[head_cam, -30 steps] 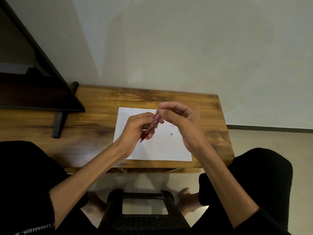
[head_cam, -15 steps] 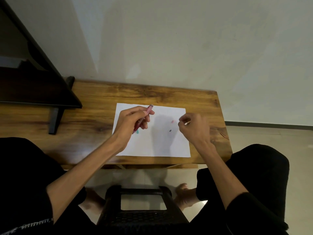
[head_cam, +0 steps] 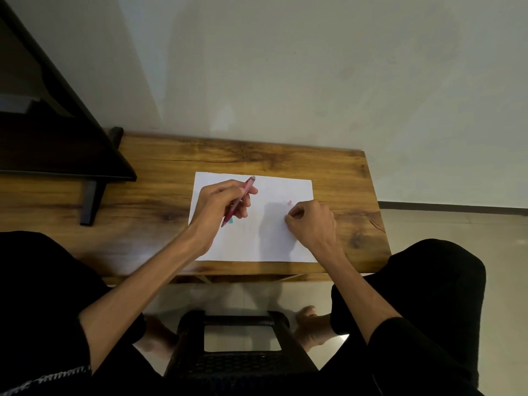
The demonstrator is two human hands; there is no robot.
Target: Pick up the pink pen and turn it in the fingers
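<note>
Holding: left hand grips a red pen, tip down over a teal mark.
Right hand: fingers curled, resting on the white paper; whether it pinches anything, cannot tell.
Pen position: left of the right hand, well apart.
Paper: flat on the wooden table.
Pink mark: just above right hand.

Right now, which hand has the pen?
The left hand: its fingers grip the red pen, tip down at the white paper. The right hand rests curled on the paper, no pen.
</note>
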